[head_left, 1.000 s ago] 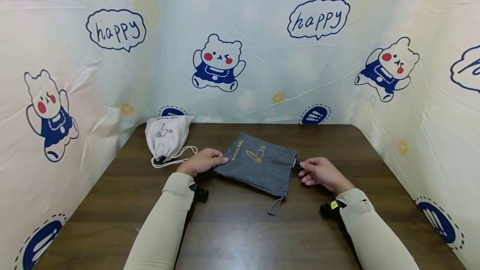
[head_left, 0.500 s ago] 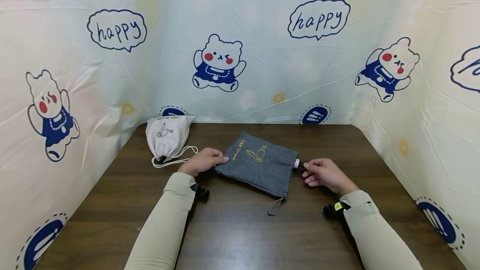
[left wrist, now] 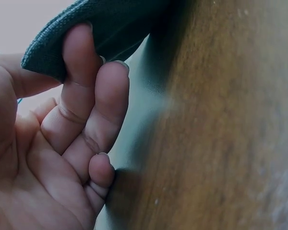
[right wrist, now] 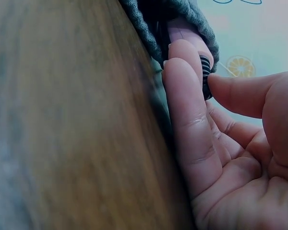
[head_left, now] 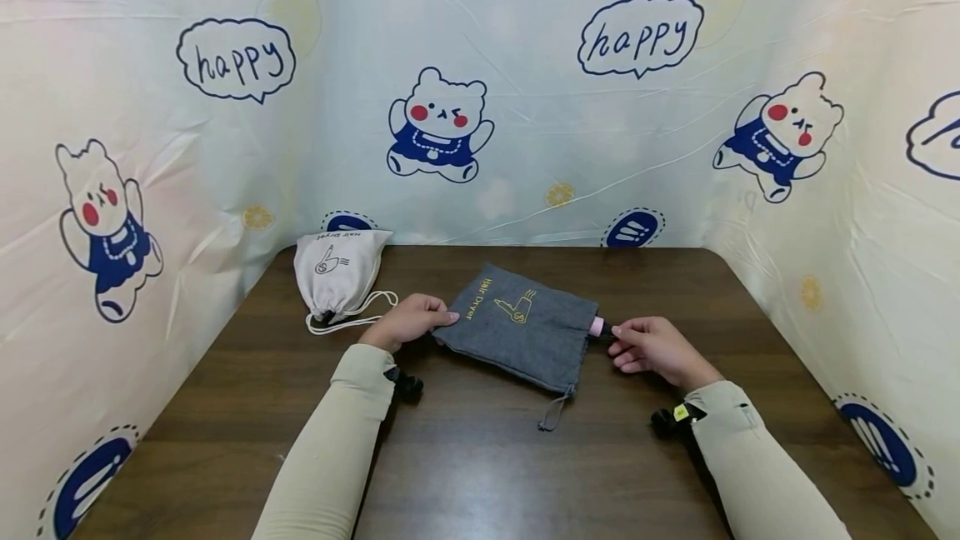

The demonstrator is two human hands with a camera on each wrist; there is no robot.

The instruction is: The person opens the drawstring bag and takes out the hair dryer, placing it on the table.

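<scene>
A grey drawstring bag (head_left: 519,327) with gold "Hair Dryer" print lies flat in the middle of the dark wooden table (head_left: 480,457). My left hand (head_left: 411,322) pinches the bag's left corner; the left wrist view shows the grey cloth (left wrist: 105,28) between thumb and fingers. My right hand (head_left: 651,346) pinches a pink object with a black ribbed end (head_left: 600,328) that sticks out of the bag's right opening. In the right wrist view that object (right wrist: 194,45) sits between thumb and fingers, and the rest of it is hidden inside the bag.
A white drawstring bag (head_left: 336,273) with loose cords lies at the back left of the table. Printed curtain walls (head_left: 480,107) close in the table at the back and on both sides. The grey bag's cord (head_left: 553,413) trails toward the front.
My right hand has drawn slightly to the right, and a pink part of the object now shows at the bag's opening. My left hand keeps its hold on the corner.
</scene>
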